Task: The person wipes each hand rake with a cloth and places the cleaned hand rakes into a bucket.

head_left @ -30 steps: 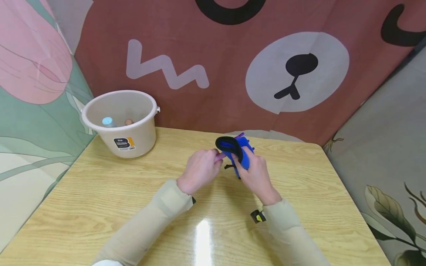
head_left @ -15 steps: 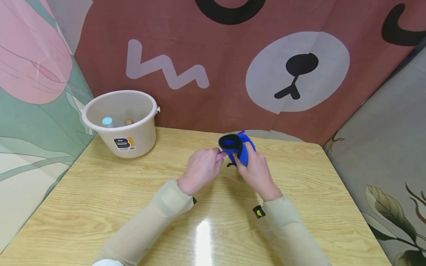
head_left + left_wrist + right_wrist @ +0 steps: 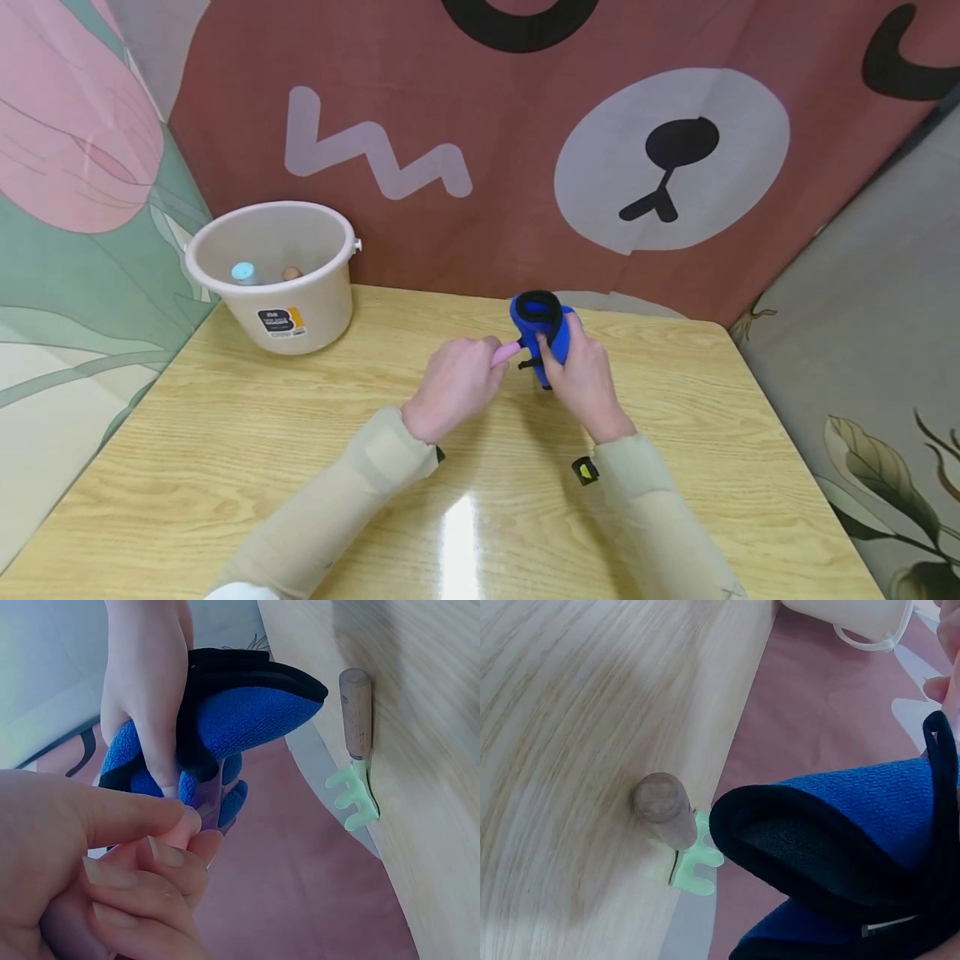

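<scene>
My left hand (image 3: 459, 385) grips the pink handle (image 3: 506, 353) of a tool with a purple head (image 3: 208, 793). Folded round most of that head is a blue fleecy cloth (image 3: 531, 333) with black edging, so the head's full shape is hidden. The cloth is in my right hand (image 3: 587, 375), thumb on the near side and fingers behind. In the left wrist view, blue lobes of cloth bulge beside the purple part. The right wrist view shows the cloth's black-edged fold gaping, with a loop at its corner.
A small green rake (image 3: 358, 796) with a wooden handle (image 3: 355, 712) lies near the table's far edge, hidden in the head view. At the back left of the wooden table (image 3: 300, 467) stands a beige bucket (image 3: 318, 307) holding a light-blue-topped item (image 3: 243, 272) and a brown item (image 3: 292, 273).
My right hand and the cloth have moved slightly right and away from my left hand while turning. More pink handle shows, and the purple tip at the cloth's far side has gone from view.
</scene>
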